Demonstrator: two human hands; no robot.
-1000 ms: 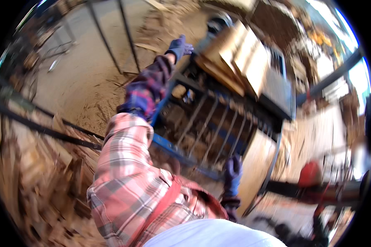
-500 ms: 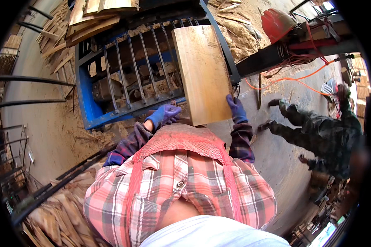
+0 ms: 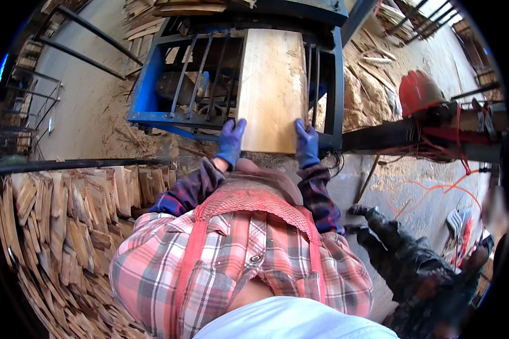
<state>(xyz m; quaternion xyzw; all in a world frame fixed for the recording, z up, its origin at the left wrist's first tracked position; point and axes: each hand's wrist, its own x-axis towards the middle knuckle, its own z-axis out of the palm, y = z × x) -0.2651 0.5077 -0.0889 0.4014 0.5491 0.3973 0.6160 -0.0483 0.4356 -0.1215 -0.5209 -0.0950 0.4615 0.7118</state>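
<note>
A wide, pale wooden board (image 3: 272, 90) lies lengthwise over the metal bars of a blue machine frame (image 3: 147, 110), its near end overhanging toward my body. My left hand (image 3: 231, 140), in a blue-purple work glove, grips the board's left edge close to the near end. On the opposite edge my right hand (image 3: 307, 142), gloved alike, holds the board with its thumb along the side. The fingers of both hands are partly hidden beneath the wood.
Stacked wood slabs (image 3: 79, 214) fill the lower left. A red hard hat (image 3: 419, 93) sits on a dark beam (image 3: 379, 137) at right, with an orange cord (image 3: 447, 186) below. Another person (image 3: 407, 260) in dark camouflage clothing is at lower right. Sawdust and scraps lie around the machine.
My left hand has come onto the board's left edge; earlier it was apart from it. The board now lies straighter and farther left across the bars. The view has turned.
</note>
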